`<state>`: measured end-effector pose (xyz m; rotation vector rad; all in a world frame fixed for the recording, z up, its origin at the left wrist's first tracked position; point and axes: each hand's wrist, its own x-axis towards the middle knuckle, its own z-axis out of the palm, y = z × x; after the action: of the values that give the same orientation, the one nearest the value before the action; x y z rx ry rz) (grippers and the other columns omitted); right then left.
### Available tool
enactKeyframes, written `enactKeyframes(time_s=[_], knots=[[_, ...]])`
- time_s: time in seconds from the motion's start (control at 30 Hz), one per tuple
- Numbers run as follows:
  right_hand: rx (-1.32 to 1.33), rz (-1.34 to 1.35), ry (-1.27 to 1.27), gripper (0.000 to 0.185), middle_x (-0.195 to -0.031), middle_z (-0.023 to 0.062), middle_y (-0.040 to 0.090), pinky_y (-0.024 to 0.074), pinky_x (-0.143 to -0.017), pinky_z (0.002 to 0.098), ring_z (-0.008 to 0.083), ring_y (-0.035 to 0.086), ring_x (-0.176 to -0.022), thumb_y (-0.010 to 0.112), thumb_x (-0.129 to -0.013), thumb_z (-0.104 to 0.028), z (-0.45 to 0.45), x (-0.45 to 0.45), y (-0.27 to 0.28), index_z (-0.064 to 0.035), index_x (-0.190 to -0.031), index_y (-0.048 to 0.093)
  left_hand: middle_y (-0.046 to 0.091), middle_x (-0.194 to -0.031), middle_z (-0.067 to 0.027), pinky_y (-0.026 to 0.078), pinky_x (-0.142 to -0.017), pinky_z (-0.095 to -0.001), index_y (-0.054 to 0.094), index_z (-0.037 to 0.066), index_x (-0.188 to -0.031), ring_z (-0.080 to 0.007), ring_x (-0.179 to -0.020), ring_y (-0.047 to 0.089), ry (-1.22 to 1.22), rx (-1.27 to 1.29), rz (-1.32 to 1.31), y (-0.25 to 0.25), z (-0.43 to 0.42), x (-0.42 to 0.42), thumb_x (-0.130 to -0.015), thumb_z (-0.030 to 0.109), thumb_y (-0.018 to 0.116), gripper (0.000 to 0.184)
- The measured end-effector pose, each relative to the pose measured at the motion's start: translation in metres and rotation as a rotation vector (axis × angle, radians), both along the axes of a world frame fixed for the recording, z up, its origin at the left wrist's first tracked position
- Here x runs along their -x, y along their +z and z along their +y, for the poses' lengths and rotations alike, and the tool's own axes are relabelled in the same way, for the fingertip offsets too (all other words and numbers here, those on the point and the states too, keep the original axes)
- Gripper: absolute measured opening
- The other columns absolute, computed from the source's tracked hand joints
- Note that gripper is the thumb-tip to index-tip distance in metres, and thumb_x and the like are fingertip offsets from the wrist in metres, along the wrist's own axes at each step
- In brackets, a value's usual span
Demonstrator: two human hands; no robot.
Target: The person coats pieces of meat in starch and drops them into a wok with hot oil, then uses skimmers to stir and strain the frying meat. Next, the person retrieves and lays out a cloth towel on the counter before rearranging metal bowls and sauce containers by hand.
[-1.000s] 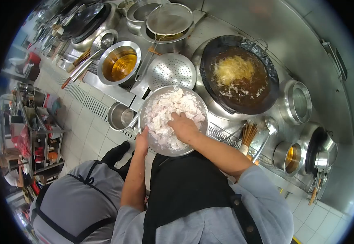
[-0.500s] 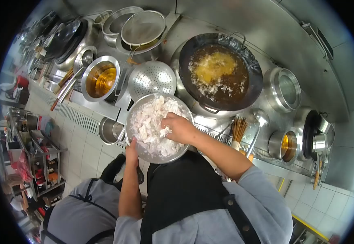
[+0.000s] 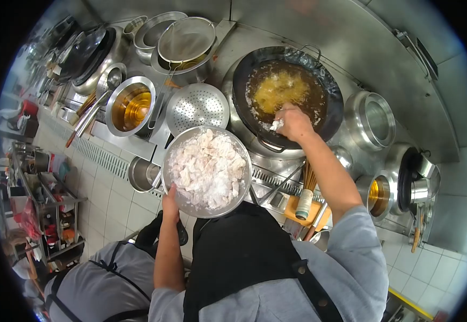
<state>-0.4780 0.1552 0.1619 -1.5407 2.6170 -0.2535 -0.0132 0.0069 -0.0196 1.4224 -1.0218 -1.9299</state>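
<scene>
My left hand point(image 3: 170, 204) grips the near-left rim of a round metal bowl point(image 3: 220, 213). White floury pieces of food point(image 3: 207, 167) and loose flour fill much of that bowl. Over the near side of a black wok point(image 3: 242, 110), my right hand point(image 3: 293, 123) is closed on a flour-coated piece point(image 3: 277, 125); what the piece is made of cannot be told. In the wok, dark oil point(image 3: 318, 104) bubbles around a yellowish foamy patch point(image 3: 276, 94). A perforated metal strainer point(image 3: 198, 109) lies just beyond the bowl.
Left stands a metal pot of amber oil point(image 3: 135, 107), with a mesh sieve point(image 3: 186, 40) behind. Right of the wok are stacked metal pots point(image 3: 375, 118) and a bamboo brush point(image 3: 306, 196). A co-worker point(image 3: 104, 279) in grey bends close on my left; a shelf rack point(image 3: 56, 214) stands farther left.
My right hand has moved from inside the bowl to the right and forward over the wok, carrying a floury piece. My left hand still holds the bowl, which has shifted slightly.
</scene>
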Motion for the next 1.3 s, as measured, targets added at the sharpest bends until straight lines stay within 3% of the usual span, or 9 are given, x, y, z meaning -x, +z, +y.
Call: enactKeyframes(time_s=[0.2, 0.37, 0.47, 0.53, 0.57, 0.67, 0.8, 1.13, 1.3], knots=[[0.234, 0.169, -0.207, 0.025, -0.124, 0.0091, 0.064, 0.0551, -0.098, 0.0416, 0.0304, 0.062, -0.121, 0.083, -0.081, -0.017, 0.023, 0.047, 0.021, -0.0127, -0.105, 0.077, 0.063, -0.138, -0.0188, 0.047, -0.104, -0.0386, 0.05, -0.01, -0.146, -0.0279, -0.12, 0.063, 0.004, 0.007, 0.015, -0.017, -0.004, -0.006, -0.101, 0.039, 0.065, 0.068], [0.482, -0.397, -0.098, 0.028, -0.112, 0.0114, 0.072, 0.0567, -0.09, 0.0392, 0.0263, 0.072, -0.096, 0.084, -0.083, -0.013, 0.04, -0.074, 0.059, -0.0058, -0.108, 0.075, 0.061, -0.14, -0.0193, 0.046, -0.106, -0.0394, 0.05, -0.01, -0.146, -0.0284, -0.125, 0.06, 0.03, 0.045, 0.013, -0.02, -0.002, -0.009, -0.101, 0.038, 0.066, 0.068], [0.244, -0.62, 0.381, 0.063, -0.144, 0.0155, 0.058, 0.0478, -0.111, 0.0418, 0.032, 0.058, -0.131, 0.087, -0.079, -0.018, 0.022, -0.142, -0.005, -0.0116, -0.137, 0.064, 0.062, -0.139, -0.019, 0.046, -0.106, -0.04, 0.05, -0.01, -0.146, -0.0283, -0.126, 0.06, 0.022, -0.003, 0.002, -0.022, -0.007, -0.004, -0.102, 0.038, 0.064, 0.067], [-0.056, -0.456, 0.375, 0.093, -0.167, 0.017, 0.033, 0.0414, -0.119, 0.0471, 0.039, 0.04, -0.148, 0.09, -0.075, -0.027, -0.008, -0.183, -0.044, -0.0201, -0.156, 0.045, 0.062, -0.139, -0.0187, 0.047, -0.106, -0.0402, 0.049, -0.01, -0.146, -0.028, -0.125, 0.06, 0.002, -0.025, -0.004, -0.018, -0.006, -0.006, -0.102, 0.037, 0.064, 0.066], [-0.132, -0.387, 0.371, 0.09, -0.167, 0.0171, 0.031, 0.0452, -0.116, 0.0477, 0.0418, 0.04, -0.147, 0.086, -0.076, -0.019, -0.014, -0.202, -0.046, -0.0214, -0.156, 0.044, 0.062, -0.138, -0.0186, 0.047, -0.105, -0.0403, 0.049, -0.01, -0.146, -0.0279, -0.125, 0.06, -0.015, -0.02, 0.011, -0.011, -0.006, -0.005, -0.103, 0.037, 0.063, 0.066], [-0.182, -0.156, 0.36, 0.081, -0.164, 0.0183, 0.035, 0.0501, -0.11, 0.0462, 0.0432, 0.044, -0.143, 0.077, -0.081, -0.011, -0.022, -0.243, -0.065, -0.0217, -0.155, 0.047, 0.062, -0.139, -0.0185, 0.048, -0.104, -0.0398, 0.047, -0.011, -0.147, -0.0277, -0.123, 0.062, -0.026, 0.005, 0.003, 0.002, -0.004, 0.001, -0.104, 0.035, 0.062, 0.064], [-0.164, -0.351, 0.392, 0.053, -0.14, 0.0178, 0.054, 0.0544, -0.099, 0.0458, 0.04, 0.056, -0.124, 0.066, -0.085, -0.003, -0.017, -0.237, -0.078, -0.0167, -0.136, 0.066, 0.063, -0.137, -0.0197, 0.051, -0.102, -0.0416, 0.05, -0.012, -0.144, -0.03, -0.121, 0.065, 0.002, 0.001, -0.011, -0.008, -0.004, -0.003, -0.102, 0.036, 0.065, 0.066], [0.145, -0.9, 0.284, 0.042, -0.124, 0.0175, 0.061, 0.0538, -0.095, 0.0413, 0.0353, 0.066, -0.107, 0.076, -0.08, -0.01, -0.022, -0.181, -0.04, -0.0081, -0.121, 0.067, 0.061, -0.139, -0.0216, 0.051, -0.104, -0.041, 0.046, -0.013, -0.146, -0.0297, -0.122, 0.064, 0.032, -0.01, 0.031, -0.008, -0.005, -0.002, -0.103, 0.033, 0.065, 0.066], [0.281, -0.8, 0.222, 0.036, -0.102, 0.0167, 0.071, 0.0567, -0.081, 0.0365, 0.0285, 0.071, -0.086, 0.076, -0.078, -0.009, -0.023, -0.173, -0.056, -0.0067, -0.113, 0.071, 0.062, -0.138, -0.0215, 0.051, -0.102, -0.0395, 0.047, -0.014, -0.145, -0.0289, -0.12, 0.064, 0.025, 0.018, 0.021, -0.015, -0.003, -0.005, -0.101, 0.036, 0.067, 0.069]])
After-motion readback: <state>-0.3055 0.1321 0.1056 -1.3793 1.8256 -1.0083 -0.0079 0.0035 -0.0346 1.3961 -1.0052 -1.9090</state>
